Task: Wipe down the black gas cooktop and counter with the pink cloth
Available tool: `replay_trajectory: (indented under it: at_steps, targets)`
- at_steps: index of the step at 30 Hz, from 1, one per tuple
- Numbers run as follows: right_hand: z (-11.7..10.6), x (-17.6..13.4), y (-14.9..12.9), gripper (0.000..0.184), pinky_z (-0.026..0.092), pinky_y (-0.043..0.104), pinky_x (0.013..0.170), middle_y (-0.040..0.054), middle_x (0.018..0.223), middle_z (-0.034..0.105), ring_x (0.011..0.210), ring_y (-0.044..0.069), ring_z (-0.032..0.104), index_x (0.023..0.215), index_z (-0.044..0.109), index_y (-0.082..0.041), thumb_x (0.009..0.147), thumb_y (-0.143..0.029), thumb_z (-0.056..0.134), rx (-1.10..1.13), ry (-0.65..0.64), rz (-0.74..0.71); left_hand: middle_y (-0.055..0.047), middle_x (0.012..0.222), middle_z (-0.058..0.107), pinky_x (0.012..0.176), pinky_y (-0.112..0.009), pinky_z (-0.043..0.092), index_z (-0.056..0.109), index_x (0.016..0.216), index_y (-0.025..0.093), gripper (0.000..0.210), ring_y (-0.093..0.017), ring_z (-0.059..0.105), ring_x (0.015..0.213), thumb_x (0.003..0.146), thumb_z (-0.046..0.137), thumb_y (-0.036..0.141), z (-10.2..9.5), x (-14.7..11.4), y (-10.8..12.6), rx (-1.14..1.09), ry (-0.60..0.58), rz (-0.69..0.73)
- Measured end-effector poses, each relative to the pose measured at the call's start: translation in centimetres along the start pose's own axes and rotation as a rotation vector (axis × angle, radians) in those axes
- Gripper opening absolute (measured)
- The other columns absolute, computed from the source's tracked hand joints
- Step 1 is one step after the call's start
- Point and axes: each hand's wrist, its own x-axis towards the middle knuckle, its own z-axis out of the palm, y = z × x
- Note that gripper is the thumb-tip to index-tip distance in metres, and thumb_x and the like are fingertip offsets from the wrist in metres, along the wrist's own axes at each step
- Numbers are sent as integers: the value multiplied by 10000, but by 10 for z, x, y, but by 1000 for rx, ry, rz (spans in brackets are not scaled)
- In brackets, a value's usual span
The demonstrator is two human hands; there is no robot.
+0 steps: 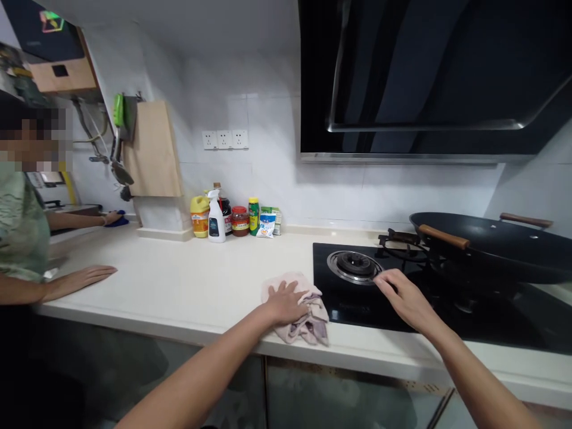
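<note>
My left hand (288, 302) presses down on a pale pink cloth (315, 333), fingers spread across it. The cloth lies crumpled on the white counter, against the left edge of the black gas stove (357, 310). Over the stove, my right hand (400, 292) has its fingers curled together beside the metal ring of the left burner (354, 266). What its fingertips hold, if anything, is hidden. A black pot support (402, 244) stands behind, by the large black wok (487, 244) with wooden handles.
On the left a person rests one hand (83, 280) on the counter and has the other on a blue cloth (118, 219). Along the wall stand a white spray bottle (216, 220), a yellow jug (199, 217) and several seasonings. A range hood (420, 158) overhangs the stove.
</note>
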Motion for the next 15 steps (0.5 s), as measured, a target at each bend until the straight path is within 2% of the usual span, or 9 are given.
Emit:
replay_trajectory:
  at_steps: [3, 6, 8, 11, 15]
  targets:
    - [29, 39, -19, 410, 441, 380, 892, 71, 984, 638, 972, 238, 588, 875, 642, -237, 1002, -526, 381, -51, 2, -70, -47, 1698, 242, 1160, -760, 91, 418, 1531, 418, 661, -435, 154, 1545, 906, 404, 634, 4, 22, 3, -2, 27, -30]
    - [66, 61, -20, 396, 422, 369, 833, 63, 938, 622, 903, 224, 577, 859, 629, -218, 1026, -460, 363, -178, -107, -127, -49, 1701, 229, 1167, -747, 100, 408, 1538, 403, 676, -425, 147, 1547, 910, 367, 650, 5, 43, -3, 12, 45, -60]
    - [89, 66, -18, 370, 405, 366, 820, 62, 939, 624, 894, 221, 576, 866, 633, -211, 1038, -414, 376, -274, -170, -162, -48, 1703, 223, 1168, -744, 110, 399, 1544, 391, 692, -425, 144, 1546, 912, 331, 666, 3, 60, -8, 26, 51, -81]
    - [115, 66, -16, 351, 386, 371, 829, 70, 961, 638, 930, 228, 579, 887, 641, -204, 1056, -364, 379, -347, -173, -218, -23, 1704, 223, 1179, -728, 110, 392, 1541, 409, 701, -403, 147, 1549, 908, 294, 694, -2, 92, -20, 45, 52, -91]
    - [134, 59, -15, 366, 378, 379, 822, 55, 920, 631, 890, 217, 566, 864, 634, -210, 1071, -355, 369, -286, -210, -319, -3, 1707, 215, 1196, -707, 85, 391, 1535, 436, 738, -369, 143, 1557, 883, 270, 760, -9, 144, -39, 53, 52, -91]
